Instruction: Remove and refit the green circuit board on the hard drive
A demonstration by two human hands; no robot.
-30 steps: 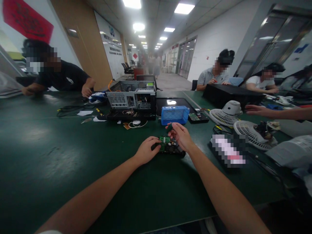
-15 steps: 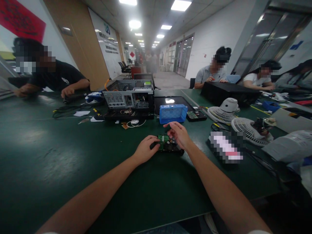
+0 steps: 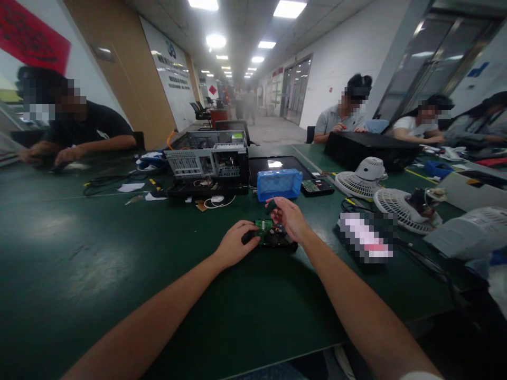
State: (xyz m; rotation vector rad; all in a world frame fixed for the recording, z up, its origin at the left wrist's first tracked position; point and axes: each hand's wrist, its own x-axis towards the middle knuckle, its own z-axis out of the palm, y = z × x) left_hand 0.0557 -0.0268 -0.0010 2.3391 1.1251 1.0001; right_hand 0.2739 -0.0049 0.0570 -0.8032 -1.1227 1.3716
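In front of me on the table lies an opened black device casing (image 3: pixel 279 244) with a green circuit board (image 3: pixel 264 225) inside. My left hand (image 3: pixel 236 241) grips the casing's left end, thumb at the near side and fingers over the board's edge. Above the casing's right part, my right hand (image 3: pixel 289 217) is closed on a small dark-handled tool that looks like a screwdriver (image 3: pixel 271 206). Its handle sticks out past the fingers at upper left. I cannot make out the tool's tip, and the hand covers some of the casing's right side.
Just beyond my hands stands a blue plastic bin (image 3: pixel 279 184), with an opened computer case (image 3: pixel 209 161) to its left. Another board (image 3: pixel 317 186) lies to its right. Fan parts (image 3: pixel 360 177) and cables crowd the right side. Co-workers sit at the far left and right.
My hands keep nearly the same hold on the casing and tool. The view has shifted slightly. At the far left, a co-worker's hand has drawn back leftward toward their other hand.
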